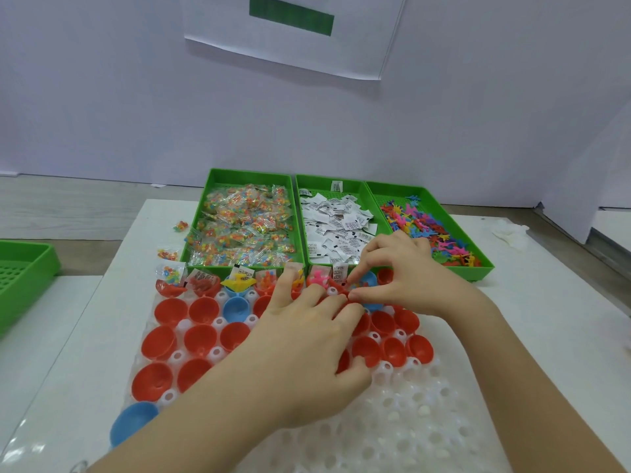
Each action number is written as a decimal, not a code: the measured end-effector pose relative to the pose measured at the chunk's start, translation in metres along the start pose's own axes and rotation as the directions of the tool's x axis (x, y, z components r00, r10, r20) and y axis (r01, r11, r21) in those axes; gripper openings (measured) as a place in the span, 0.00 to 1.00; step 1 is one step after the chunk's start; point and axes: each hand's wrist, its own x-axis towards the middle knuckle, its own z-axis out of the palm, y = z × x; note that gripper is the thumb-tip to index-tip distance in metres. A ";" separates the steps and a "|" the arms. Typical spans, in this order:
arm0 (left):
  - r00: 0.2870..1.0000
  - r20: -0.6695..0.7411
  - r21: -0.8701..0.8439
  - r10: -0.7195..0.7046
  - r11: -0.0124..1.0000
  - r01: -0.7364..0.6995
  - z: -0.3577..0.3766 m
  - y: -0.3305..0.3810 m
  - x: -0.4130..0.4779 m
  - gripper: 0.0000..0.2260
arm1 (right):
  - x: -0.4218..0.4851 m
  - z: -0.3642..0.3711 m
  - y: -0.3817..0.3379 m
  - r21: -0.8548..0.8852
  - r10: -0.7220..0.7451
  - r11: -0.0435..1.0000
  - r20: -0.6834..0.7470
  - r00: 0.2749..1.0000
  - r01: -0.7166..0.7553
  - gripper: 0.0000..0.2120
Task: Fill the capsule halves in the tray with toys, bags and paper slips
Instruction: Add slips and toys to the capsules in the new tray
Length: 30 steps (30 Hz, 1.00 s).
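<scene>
White worktop [512,319], pale wall [136,97] behind: the right hand [406,278], its grip a thumb-and-forefinger pinch on a small red plastic toy [336,287], works at a blue plastic capsule half [368,279] in the back row of the white dimpled tray [409,421]. Beside it the left hand [307,336] lies flat, fingers straight, steadying the tray; a low release should avoid spills.

The left hand [307,339] and the right hand [406,274] were bare, their nails short where they showed. Back from the fingertips, the left forearm [205,421] and the right forearm [532,377] were slender, smooth and uncovered to the frame's edge.
</scene>
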 end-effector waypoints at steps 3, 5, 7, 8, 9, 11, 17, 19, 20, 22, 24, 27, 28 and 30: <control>1.000 -0.002 -0.012 -0.001 1.000 0.001 0.001 -0.001 0.000 0.33 | 0.000 0.001 0.000 0.024 -0.008 1.000 -0.002 1.000 0.008 0.03; 1.000 -0.003 -0.017 -0.004 1.000 0.004 0.001 -0.001 0.000 0.35 | 0.000 -0.001 0.001 0.078 -0.019 0.997 -0.037 0.999 0.022 0.04; 1.000 0.006 -0.010 -0.003 1.000 0.003 0.002 -0.001 0.000 0.37 | -0.001 -0.002 0.000 0.176 -0.029 0.983 -0.110 0.993 0.049 0.02; 1.000 0.013 -0.005 -0.003 1.000 0.003 0.002 -0.001 0.000 0.37 | -0.001 -0.002 0.000 0.240 -0.031 0.968 -0.151 0.988 0.067 0.01; 1.000 0.019 0.001 -0.003 1.000 0.003 0.002 -0.001 0.000 0.38 | -0.001 -0.003 0.000 0.305 -0.027 0.949 -0.183 0.983 0.083 0.02; 1.000 0.026 0.013 0.000 1.000 -0.001 0.001 -0.001 0.000 0.39 | -0.001 -0.003 -0.001 0.390 -0.012 0.916 -0.210 0.978 0.095 0.03; 1.000 0.028 0.022 0.001 1.000 -0.002 0.000 0.000 0.000 0.39 | 0.001 0.004 -0.004 0.416 -0.002 0.903 -0.253 0.967 0.110 0.07; 1.000 0.027 0.023 0.001 1.000 -0.002 0.001 0.000 0.000 0.39 | 0.002 0.005 -0.005 0.376 -0.017 0.920 -0.238 0.971 0.108 0.05; 1.000 0.027 0.021 0.001 1.000 -0.002 0.001 -0.001 0.000 0.39 | 0.003 0.007 -0.005 0.324 -0.028 0.941 -0.228 0.973 0.102 0.04; 1.000 0.025 0.019 0.003 1.000 -0.004 0.001 -0.001 0.000 0.39 | 0.003 0.010 -0.005 0.193 -0.039 0.978 -0.204 0.978 0.079 0.04; 1.000 0.026 0.020 0.004 1.000 -0.004 0.002 -0.001 0.000 0.39 | 0.003 0.013 -0.006 0.101 -0.036 0.993 -0.172 0.984 0.054 0.06; 1.000 0.023 0.022 0.005 1.000 -0.006 0.001 -0.001 0.000 0.39 | 0.004 0.013 -0.006 0.065 -0.024 0.997 -0.163 0.986 0.035 0.06; 1.000 0.021 0.020 0.005 1.000 -0.005 0.001 0.000 0.000 0.38 | 0.004 0.013 -0.005 0.073 -0.018 0.997 -0.162 0.987 0.030 0.06; 1.000 0.018 0.012 0.001 1.000 -0.002 0.000 0.000 0.000 0.38 | 0.004 0.013 -0.005 0.063 -0.018 0.998 -0.148 0.989 0.027 0.07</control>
